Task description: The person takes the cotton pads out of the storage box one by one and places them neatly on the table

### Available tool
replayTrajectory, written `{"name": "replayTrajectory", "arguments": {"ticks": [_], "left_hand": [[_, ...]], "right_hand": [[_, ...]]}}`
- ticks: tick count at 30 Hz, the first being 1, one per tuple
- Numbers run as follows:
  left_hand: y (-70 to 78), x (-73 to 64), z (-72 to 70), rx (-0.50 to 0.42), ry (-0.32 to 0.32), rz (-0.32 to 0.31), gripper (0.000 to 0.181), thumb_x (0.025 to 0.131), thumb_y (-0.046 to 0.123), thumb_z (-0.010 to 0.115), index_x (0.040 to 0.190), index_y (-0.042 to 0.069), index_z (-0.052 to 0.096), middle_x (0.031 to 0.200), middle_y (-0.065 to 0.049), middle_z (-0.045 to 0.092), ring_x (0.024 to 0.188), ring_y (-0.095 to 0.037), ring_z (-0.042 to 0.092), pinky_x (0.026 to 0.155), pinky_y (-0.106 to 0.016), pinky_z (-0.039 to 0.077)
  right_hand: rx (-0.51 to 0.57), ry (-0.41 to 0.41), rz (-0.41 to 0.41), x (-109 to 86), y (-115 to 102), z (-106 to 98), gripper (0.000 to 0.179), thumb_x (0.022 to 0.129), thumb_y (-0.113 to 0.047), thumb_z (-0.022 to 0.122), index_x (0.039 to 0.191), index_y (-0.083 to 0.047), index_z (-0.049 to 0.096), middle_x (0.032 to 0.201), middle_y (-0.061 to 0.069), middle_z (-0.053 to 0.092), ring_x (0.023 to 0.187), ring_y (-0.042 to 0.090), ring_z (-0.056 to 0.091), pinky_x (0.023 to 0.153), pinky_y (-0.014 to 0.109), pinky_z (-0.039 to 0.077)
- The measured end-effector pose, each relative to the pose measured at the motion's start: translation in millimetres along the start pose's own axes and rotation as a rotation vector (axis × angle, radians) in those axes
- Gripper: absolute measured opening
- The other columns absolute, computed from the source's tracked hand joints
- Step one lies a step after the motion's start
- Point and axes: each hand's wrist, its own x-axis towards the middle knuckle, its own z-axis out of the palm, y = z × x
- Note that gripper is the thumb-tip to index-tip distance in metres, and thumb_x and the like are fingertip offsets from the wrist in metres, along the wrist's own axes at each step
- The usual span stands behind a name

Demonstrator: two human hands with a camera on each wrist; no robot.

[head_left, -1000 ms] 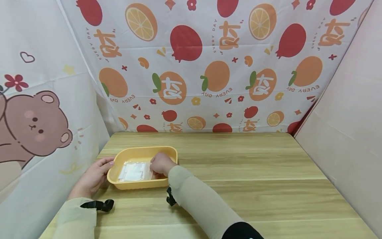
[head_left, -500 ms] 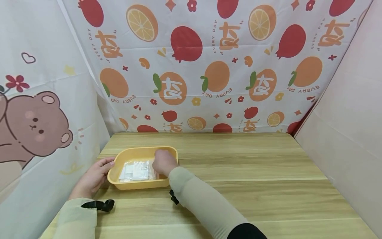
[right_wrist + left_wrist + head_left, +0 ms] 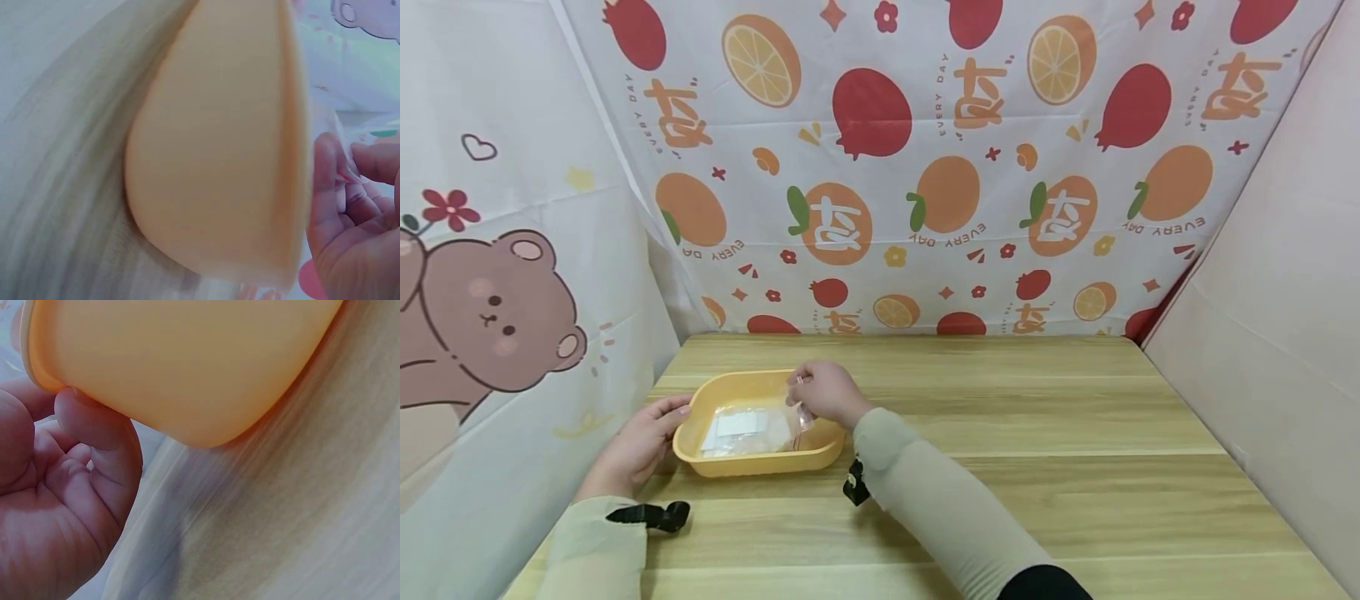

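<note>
I am seeing a yellow plastic tray with round corners (image 3: 760, 465) sitting on the left part of a pale, stripy wooden tabletop (image 3: 1015, 467). The left hand (image 3: 642, 437) is holding the tray's left end, and its grip is narrow, with the rim inside it. Flat, see-through plastic packs with white stuff in them (image 3: 741, 423) are lying on the bottom of the tray, and I cannot tell how many there are. The right hand (image 3: 829, 392) is leaning over the tray's right end. Its grip is narrow too, pinching a thin, crinkly piece of clear plastic (image 3: 804, 417). That piece is hanging down into the tray, and I cannot tell if it is joined to the packs below. From the right wrist camera, I am spotting a tiny red mark (image 3: 342, 177) by the pinching fingers. Both arms are wearing pale beige sleeves (image 3: 940, 492), and a black strap (image 3: 651, 515) is going around the left one. Behind the tabletop, a white cloth with red and orange fruit (image 3: 872, 112) is hanging, and a white cloth with a brown bear (image 3: 497, 317) is hanging on the left.
</note>
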Motion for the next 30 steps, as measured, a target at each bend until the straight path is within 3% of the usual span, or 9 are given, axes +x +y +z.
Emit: {"name": "replayTrajectory", "arguments": {"ticks": [8,13,18,24,30], "left_hand": [[-3.6,0.1,-1.0,0.036,0.006,-0.023,0.054,0.11,0.028,0.047,0.143,-0.012,0.035,0.105,0.011,0.064,0.091,-0.008,0.065,0.074,-0.03,0.058],[-5.5,0.4,-2.1,0.057,0.012,-0.021,0.058,0.11,0.029,0.047,0.145,-0.014,0.031,0.106,0.011,0.063,0.093,-0.007,0.065,0.075,-0.03,0.058],[-6.1,-0.4,-4.0,0.051,0.007,-0.003,0.057,0.11,0.027,0.047,0.145,-0.015,0.03,0.109,0.006,0.063,0.093,-0.009,0.065,0.075,-0.03,0.058],[-2.6,-2.5,-2.5,0.03,0.014,-0.013,0.054,0.11,0.026,0.047,0.143,-0.014,0.034,0.106,0.009,0.063,0.092,-0.008,0.065,0.075,-0.029,0.057],[1.7,-2.8,1.0,0.058,0.022,-0.022,0.059,0.11,0.029,0.046,0.147,-0.014,0.03,0.112,0.003,0.062,0.095,-0.008,0.064,0.077,-0.029,0.057]], "right_hand": [[0.186,-0.091,0.024,-4.2,-6.6,-23.6,0.023,0.1,-0.008,0.063,0.123,-0.007,0.065,0.095,0.006,0.072,0.076,0.02,0.065,0.064,0.031,0.057],[0.258,-0.122,-0.022,-8.0,-13.9,-40.8,0.023,0.103,-0.008,0.055,0.125,-0.011,0.061,0.105,0.014,0.072,0.087,0.026,0.072,0.072,0.037,0.059],[0.255,-0.122,-0.097,-13.8,-20.3,-58.6,0.022,0.106,-0.015,0.053,0.127,-0.014,0.059,0.112,0.016,0.07,0.088,0.029,0.073,0.073,0.039,0.06],[0.237,-0.145,-0.135,-23.2,-20.4,-81.5,0.023,0.106,-0.019,0.053,0.128,-0.014,0.06,0.111,0.013,0.07,0.09,0.03,0.073,0.071,0.041,0.06],[0.119,-0.249,-0.128,-36.3,-16.9,-110.9,0.024,0.106,-0.013,0.054,0.128,-0.009,0.06,0.111,0.017,0.069,0.09,0.031,0.072,0.07,0.041,0.06]]}}
